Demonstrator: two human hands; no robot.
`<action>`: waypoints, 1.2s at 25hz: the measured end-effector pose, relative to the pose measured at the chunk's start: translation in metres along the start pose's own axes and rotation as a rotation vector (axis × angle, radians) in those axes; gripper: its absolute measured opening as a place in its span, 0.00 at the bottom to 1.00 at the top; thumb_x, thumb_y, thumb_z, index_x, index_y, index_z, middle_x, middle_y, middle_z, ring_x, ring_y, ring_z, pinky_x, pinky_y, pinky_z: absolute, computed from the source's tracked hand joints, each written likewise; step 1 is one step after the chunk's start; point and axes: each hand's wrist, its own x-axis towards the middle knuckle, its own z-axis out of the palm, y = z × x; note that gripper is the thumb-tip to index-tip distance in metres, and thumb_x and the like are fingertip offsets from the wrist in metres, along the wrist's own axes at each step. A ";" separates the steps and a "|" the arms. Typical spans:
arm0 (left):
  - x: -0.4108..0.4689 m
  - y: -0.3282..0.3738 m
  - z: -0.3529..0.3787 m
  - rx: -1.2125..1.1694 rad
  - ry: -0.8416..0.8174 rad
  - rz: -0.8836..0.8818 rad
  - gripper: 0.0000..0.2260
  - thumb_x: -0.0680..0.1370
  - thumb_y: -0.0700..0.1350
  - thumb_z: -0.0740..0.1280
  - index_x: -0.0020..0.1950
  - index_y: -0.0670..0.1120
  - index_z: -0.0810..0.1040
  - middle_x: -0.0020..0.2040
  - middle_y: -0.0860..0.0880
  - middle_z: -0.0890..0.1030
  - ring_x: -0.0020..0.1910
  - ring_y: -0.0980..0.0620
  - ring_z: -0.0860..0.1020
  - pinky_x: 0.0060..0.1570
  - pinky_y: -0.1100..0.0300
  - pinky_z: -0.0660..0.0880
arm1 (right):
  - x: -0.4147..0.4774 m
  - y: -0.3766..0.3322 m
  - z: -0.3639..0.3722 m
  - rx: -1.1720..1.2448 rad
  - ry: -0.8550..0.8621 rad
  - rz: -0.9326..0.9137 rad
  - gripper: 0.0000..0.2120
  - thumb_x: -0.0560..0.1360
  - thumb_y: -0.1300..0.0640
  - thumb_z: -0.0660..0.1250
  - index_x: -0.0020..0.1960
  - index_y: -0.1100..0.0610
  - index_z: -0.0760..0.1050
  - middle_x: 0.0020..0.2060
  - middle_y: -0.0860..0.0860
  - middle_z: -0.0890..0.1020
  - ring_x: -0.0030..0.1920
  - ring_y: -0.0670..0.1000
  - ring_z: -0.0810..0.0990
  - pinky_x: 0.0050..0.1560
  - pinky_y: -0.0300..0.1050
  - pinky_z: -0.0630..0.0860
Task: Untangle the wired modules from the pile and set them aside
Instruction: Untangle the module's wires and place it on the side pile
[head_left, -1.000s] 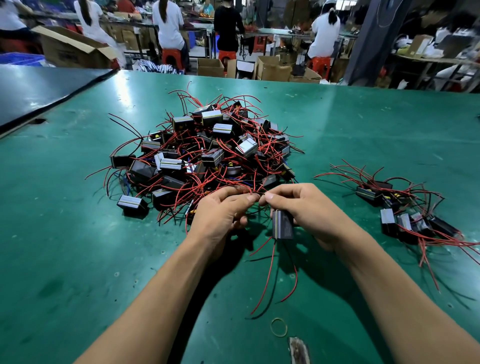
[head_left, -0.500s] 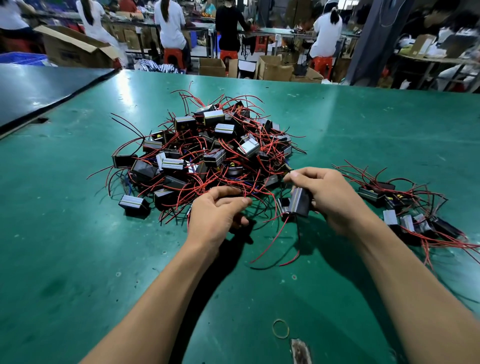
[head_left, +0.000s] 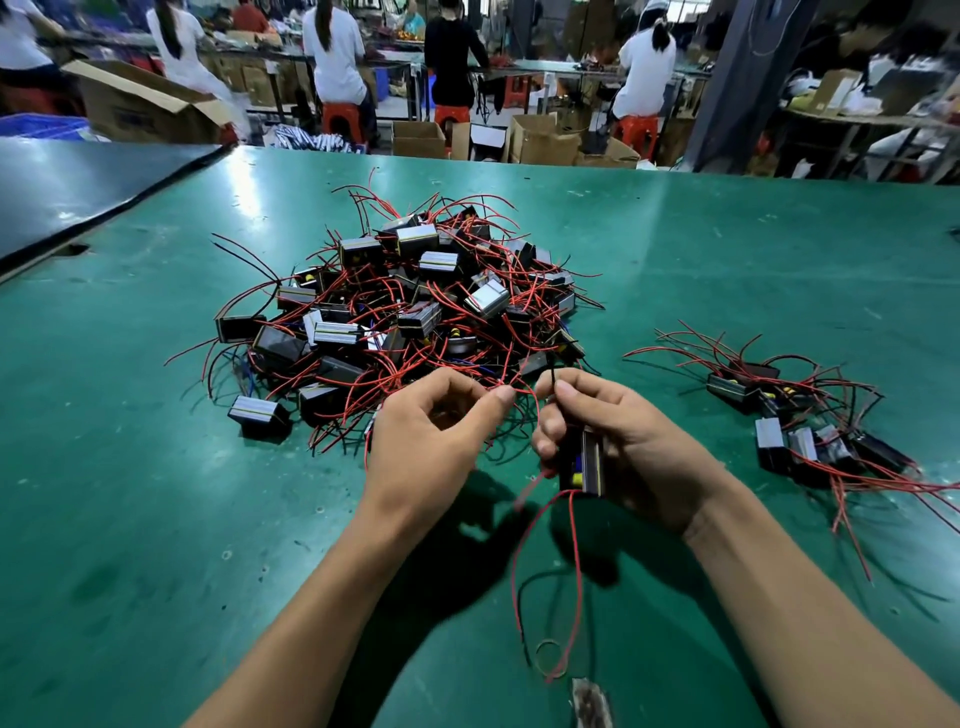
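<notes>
Right hand (head_left: 618, 441) back by pile (head_left: 415, 301), clamped round half-hidden module (head_left: 589, 462); left hand (head_left: 421, 441) pinch on wire (head_left: 522, 388).

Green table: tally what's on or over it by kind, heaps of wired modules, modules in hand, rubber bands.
Heaps of wired modules: 2 (main pile, set-aside group)
Held module, in right hand: 1
Rubber band: 1
Total: 4

A rubber band (head_left: 548, 643) lies on the green table (head_left: 156, 519).
</notes>
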 end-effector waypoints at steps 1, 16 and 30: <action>-0.001 0.004 0.000 -0.130 -0.123 -0.070 0.08 0.76 0.46 0.73 0.43 0.42 0.81 0.33 0.49 0.80 0.30 0.51 0.75 0.32 0.58 0.72 | 0.003 0.002 -0.001 -0.017 0.020 -0.029 0.07 0.75 0.55 0.67 0.49 0.57 0.80 0.34 0.52 0.81 0.36 0.50 0.82 0.39 0.42 0.80; 0.004 -0.003 0.008 -0.389 -0.278 -0.451 0.05 0.78 0.38 0.69 0.51 0.39 0.82 0.37 0.46 0.82 0.34 0.52 0.78 0.35 0.64 0.78 | 0.052 -0.002 -0.032 -0.822 1.049 -0.442 0.11 0.83 0.54 0.59 0.57 0.52 0.80 0.46 0.46 0.83 0.44 0.43 0.78 0.48 0.43 0.74; 0.007 0.005 -0.005 -0.407 -0.324 -0.519 0.05 0.79 0.38 0.67 0.48 0.38 0.81 0.39 0.44 0.83 0.35 0.46 0.83 0.33 0.59 0.80 | 0.062 -0.036 -0.066 -0.994 0.697 -0.194 0.09 0.72 0.51 0.77 0.49 0.53 0.84 0.39 0.47 0.85 0.39 0.46 0.80 0.46 0.41 0.74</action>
